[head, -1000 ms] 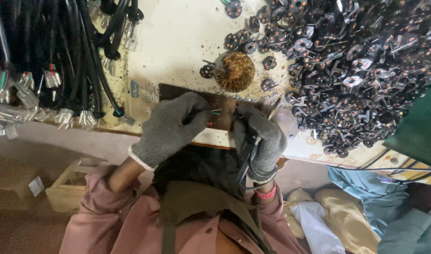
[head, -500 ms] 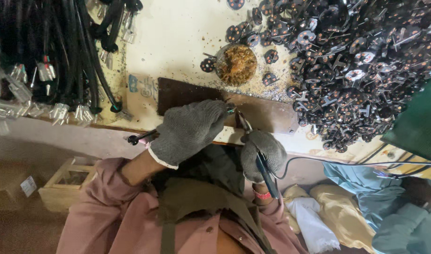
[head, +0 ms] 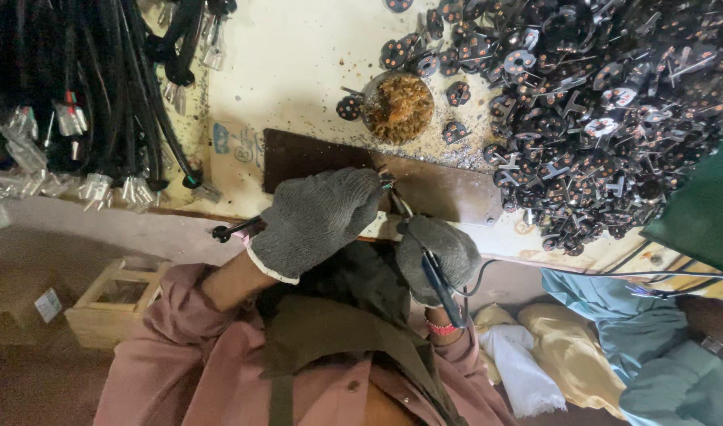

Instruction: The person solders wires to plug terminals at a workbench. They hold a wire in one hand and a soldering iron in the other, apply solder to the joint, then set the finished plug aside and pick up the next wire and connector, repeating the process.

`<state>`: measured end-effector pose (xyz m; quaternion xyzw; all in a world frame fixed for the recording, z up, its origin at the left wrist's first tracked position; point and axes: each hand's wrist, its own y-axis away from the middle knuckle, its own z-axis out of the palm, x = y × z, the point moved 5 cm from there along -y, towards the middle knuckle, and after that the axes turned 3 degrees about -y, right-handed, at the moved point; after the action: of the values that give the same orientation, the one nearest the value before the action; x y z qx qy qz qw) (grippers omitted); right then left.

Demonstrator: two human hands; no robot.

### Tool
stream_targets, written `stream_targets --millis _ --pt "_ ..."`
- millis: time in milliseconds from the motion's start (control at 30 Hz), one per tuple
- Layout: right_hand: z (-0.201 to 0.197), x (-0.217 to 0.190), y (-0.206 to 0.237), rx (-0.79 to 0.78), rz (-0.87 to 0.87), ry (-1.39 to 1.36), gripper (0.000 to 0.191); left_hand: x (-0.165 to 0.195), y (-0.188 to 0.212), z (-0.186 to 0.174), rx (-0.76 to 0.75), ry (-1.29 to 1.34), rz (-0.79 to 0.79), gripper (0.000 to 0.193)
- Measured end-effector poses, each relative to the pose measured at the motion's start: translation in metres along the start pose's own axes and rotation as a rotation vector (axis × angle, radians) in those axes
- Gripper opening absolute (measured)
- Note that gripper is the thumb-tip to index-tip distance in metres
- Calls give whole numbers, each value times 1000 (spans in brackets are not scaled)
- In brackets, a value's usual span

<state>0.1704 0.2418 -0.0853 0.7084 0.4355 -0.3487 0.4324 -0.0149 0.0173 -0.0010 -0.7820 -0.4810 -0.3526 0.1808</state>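
The dark brown rectangular board point(head: 448, 192) lay on the pale, speckled worktop point(head: 298, 71), and everything else sat around it. Just left of the board, a small blue-printed label point(head: 235, 145) was stuck flat to the worktop. Farther left hung a bundle of black cables with clear plastic plugs point(head: 77, 118). Below and well left of the board, an open pale wooden box point(head: 113, 304) stood on the floor, and beside it a brown carton carried a small white square sticker point(head: 49, 304). Behind the board sat a round tin of brownish-gold crumbly stuff point(head: 401, 106); to its right spread a heap of small dark round metal parts with wire legs point(head: 606, 102).

Over the board's near edge, the left hand point(head: 318, 219) in a grey knitted glove was curled shut round a black-handled tool point(head: 235, 229) — what its fingertips pinched could not be told. The right hand point(head: 440, 251), gloved alike, gripped a slim black-and-blue soldering iron point(head: 432, 268), its tip meeting the left fingertips at the board's edge.

Against half a second before, the hands kept much the same hold and place, and the view had barely shifted.
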Motion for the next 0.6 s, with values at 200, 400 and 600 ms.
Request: stream_targets --millis 200,400,600 --pt "0 -11 -2 -29 133 -175 30 11 0 5 12 -272 94 21" --pt "-1 -23 -15 87 191 -301 27 8 2 8 -27 -204 68 17" --pt "8 -77 -28 91 -307 351 18 7 1 7 -5 -181 65 15"
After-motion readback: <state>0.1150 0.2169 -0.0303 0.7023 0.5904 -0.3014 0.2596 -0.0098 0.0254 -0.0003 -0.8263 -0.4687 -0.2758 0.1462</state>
